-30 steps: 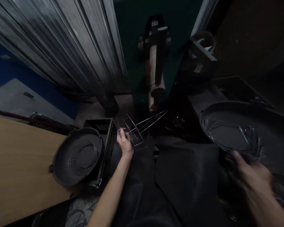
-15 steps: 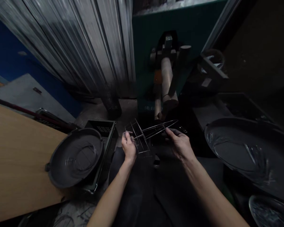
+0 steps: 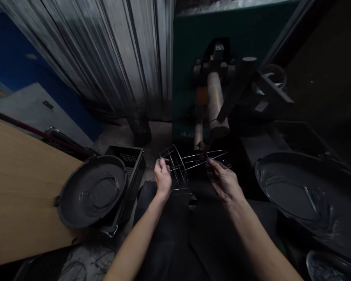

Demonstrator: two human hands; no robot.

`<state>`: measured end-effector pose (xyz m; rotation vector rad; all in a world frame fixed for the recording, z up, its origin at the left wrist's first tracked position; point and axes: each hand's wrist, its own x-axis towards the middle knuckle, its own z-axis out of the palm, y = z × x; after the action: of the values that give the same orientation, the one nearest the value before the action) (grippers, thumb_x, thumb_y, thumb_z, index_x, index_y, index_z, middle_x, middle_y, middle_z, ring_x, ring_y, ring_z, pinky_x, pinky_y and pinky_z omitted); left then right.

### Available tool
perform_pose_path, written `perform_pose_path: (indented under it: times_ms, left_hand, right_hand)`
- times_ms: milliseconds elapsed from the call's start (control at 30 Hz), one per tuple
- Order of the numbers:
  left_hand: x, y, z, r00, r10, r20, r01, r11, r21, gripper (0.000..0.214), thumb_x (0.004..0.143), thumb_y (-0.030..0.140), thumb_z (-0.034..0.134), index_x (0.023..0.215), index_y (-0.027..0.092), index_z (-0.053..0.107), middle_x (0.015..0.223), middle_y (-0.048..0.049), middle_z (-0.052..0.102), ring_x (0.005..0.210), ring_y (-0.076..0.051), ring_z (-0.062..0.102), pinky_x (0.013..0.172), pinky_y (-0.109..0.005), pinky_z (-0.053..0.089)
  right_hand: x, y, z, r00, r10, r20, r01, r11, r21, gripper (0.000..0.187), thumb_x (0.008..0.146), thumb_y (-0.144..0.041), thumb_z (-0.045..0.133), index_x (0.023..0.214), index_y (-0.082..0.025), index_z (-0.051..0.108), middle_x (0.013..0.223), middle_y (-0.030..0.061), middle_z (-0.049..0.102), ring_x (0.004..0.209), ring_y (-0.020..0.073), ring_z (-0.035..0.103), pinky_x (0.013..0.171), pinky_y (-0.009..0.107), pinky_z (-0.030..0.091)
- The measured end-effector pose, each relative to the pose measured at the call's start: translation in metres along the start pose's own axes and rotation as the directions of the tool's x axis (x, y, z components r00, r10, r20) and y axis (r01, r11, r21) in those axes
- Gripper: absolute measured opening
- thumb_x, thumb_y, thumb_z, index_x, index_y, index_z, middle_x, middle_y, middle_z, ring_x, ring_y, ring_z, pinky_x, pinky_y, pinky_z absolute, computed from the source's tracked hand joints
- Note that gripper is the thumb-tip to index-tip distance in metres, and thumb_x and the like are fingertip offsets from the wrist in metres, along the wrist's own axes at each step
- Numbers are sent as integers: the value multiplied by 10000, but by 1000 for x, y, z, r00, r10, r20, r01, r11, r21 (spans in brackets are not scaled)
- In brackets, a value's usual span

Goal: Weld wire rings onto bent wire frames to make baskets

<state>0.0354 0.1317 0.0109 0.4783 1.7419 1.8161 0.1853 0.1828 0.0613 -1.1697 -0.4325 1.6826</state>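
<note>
Between my two hands is a wire rack (image 3: 179,166), made of thin shiny rods with a rectangular grid at the left and a long pointed loop to the right. My left hand (image 3: 163,177) pinches the grid's left side between thumb and fingers. At the right, my right hand (image 3: 224,177) is closed on the lower rod of the pointed loop, with its fingertips partly in shadow. Just beyond the rack stand the pale cylindrical arms (image 3: 216,93) of a green machine (image 3: 184,78); the dark gap below them hides whether the rack touches anything there.
On the left, a round dark basin (image 3: 90,210) holding wire pieces rests on a black plastic crate (image 3: 140,162). A large dark basin (image 3: 292,195) with thin metal rods lies to the right, above a smaller bowl (image 3: 312,265) of small parts. A wooden board (image 3: 23,187) borders the left.
The whole scene has shifted slightly as the head view turned. Both hands still hold the wire rack, which keeps nearly the same position before the machine.
</note>
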Motion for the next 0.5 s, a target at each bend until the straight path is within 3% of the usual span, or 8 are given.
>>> perform_pose_path:
  times_ms: [267,500]
  left_hand:
    - [7,13,3,999,-40,24,40,999,-11,334,868,486,467,786,173,548,585,45,411,502,-66,382,475,-173,299]
    - [3,21,6,987,-157,43,162,972,-172,275,858,421,506,779,160,540,548,68,349,462,-47,308,457,-161,254]
  right_hand:
    - [2,-4,10,1000,18,-21,-18,999,31,234,539,-105,827,667,-145,635,628,-30,652,558,62,609,422,87,435]
    - [-3,-10,12,999,29,-31,-29,1000,-10,188,580,-119,817,671,-149,655,637,-23,650,561,59,602,424,88,431]
